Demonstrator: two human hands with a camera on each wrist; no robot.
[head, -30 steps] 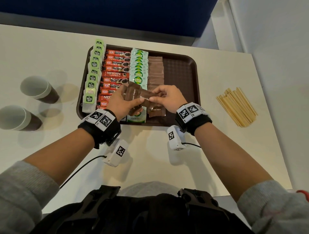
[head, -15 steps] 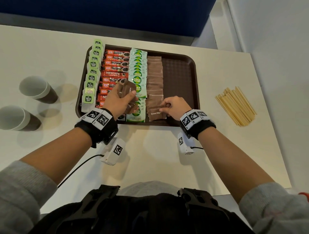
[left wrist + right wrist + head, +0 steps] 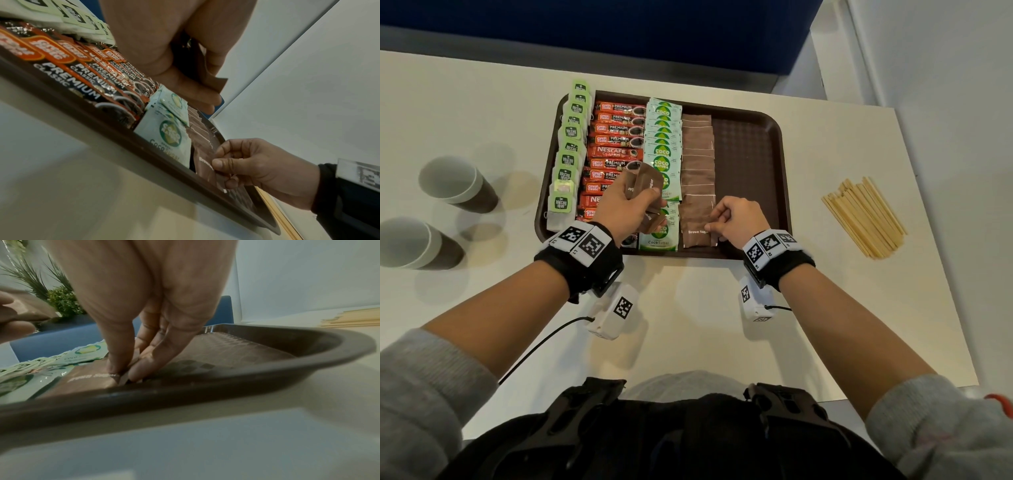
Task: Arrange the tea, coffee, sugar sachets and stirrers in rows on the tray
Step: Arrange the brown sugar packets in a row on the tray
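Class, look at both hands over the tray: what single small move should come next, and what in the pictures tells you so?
Probably the right hand should let go of the brown sugar sachet it pinches, since that already lies at the near end of its row in the tray. The left hand holds more brown sachets to hand over.

Dark brown tray point(image 3: 750, 144) with a checked texture; green-tagged tea bags point(image 3: 570, 150), orange-red and black coffee sticks point(image 3: 616, 140), pale green-and-white sugar sachets point(image 3: 663, 137), brown sachets point(image 3: 698, 161), seemingly pale wooden stirrers point(image 3: 864, 216), off-white bench point(image 3: 482, 113).
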